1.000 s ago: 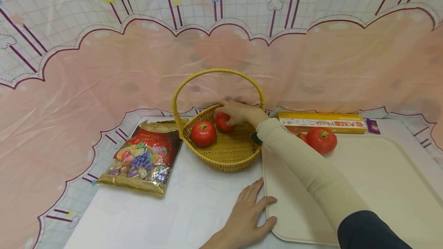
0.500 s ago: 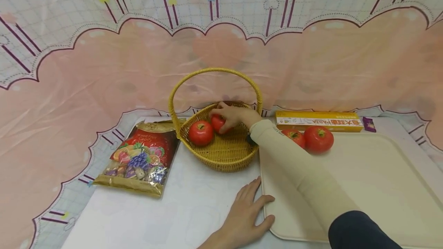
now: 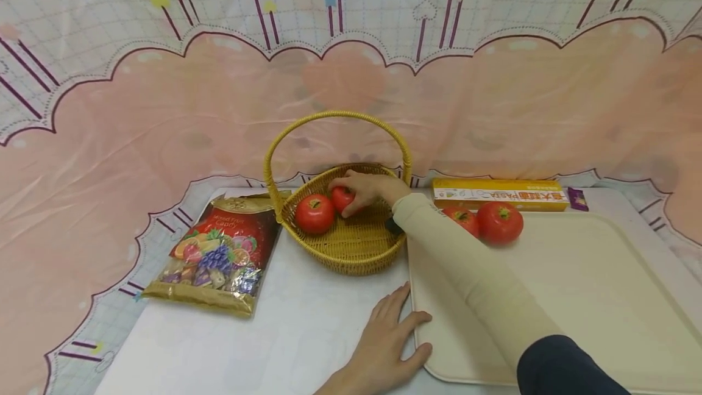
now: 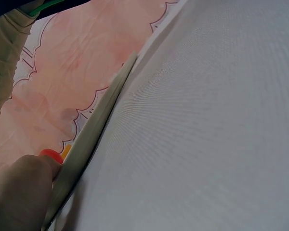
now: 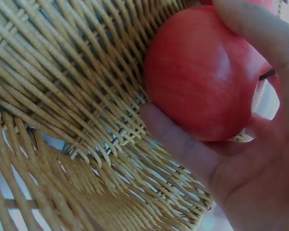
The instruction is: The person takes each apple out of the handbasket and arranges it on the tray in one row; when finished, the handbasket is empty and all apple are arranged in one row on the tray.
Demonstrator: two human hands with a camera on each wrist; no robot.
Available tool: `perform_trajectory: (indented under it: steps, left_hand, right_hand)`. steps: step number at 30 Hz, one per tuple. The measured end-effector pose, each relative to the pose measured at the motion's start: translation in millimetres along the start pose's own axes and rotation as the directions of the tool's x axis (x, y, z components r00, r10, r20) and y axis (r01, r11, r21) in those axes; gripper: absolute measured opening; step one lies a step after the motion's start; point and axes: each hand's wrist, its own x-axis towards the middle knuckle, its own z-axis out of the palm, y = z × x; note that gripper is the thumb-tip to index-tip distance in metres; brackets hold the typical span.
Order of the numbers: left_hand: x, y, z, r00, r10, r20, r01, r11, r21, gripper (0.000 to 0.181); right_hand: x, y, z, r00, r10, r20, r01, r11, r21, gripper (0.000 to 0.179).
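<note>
My right hand [image 3: 364,191] reaches into the yellow wicker basket [image 3: 351,261] and grips a red apple [image 5: 197,77], thumb and fingers around its sides. The right wrist view shows the apple against the woven wall, its dark stem towards the palm. In the head view the hand covers part of the apple. Close to its left, a red tomato [image 3: 315,214] with a green top sits in the basket. My left hand [image 3: 384,346] lies with spread fingers at the left edge of the cream tray [image 3: 576,297], fingertips and thumb over the rim.
Two tomatoes [image 3: 500,222] sit at the tray's back left, one partly behind the right sleeve [image 3: 482,273]. Behind them lies a yellow pasta box [image 3: 499,194] beside a small purple packet [image 3: 577,198]. A mixed fruit candy bag [image 3: 219,255] lies left of the basket.
My right hand has moved slightly left with the apple, nearer to the tomato in the basket. The left hand has stayed at the tray edge. The head view has shifted a little.
</note>
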Motion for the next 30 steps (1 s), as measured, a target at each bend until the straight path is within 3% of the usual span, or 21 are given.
perform_trajectory:
  steps: [5, 12, 30]
  left_hand:
    - [-0.6, 1.8, -1.7, 1.000, 0.005, -0.014, -0.005, 1.000, 0.005, 0.031]
    - [-0.2, 4.8, -3.7, 1.000, -0.004, -0.008, 0.004, 1.000, -0.012, 0.031]
    - [-0.7, 6.9, -2.5, 1.000, -0.008, -0.013, 0.007, 1.000, -0.015, 0.032]
  right_hand:
    - [-4.5, -3.0, -1.0, 1.000, 0.005, -0.022, -0.006, 0.999, -0.038, 0.061]
    - [-14.3, -11.5, -10.8, 0.995, -0.070, -0.073, 0.066, 0.996, -0.057, 0.061]
    - [-50.6, -20.6, -14.0, 0.989, -0.043, -0.143, 0.036, 0.998, -0.054, 0.061]
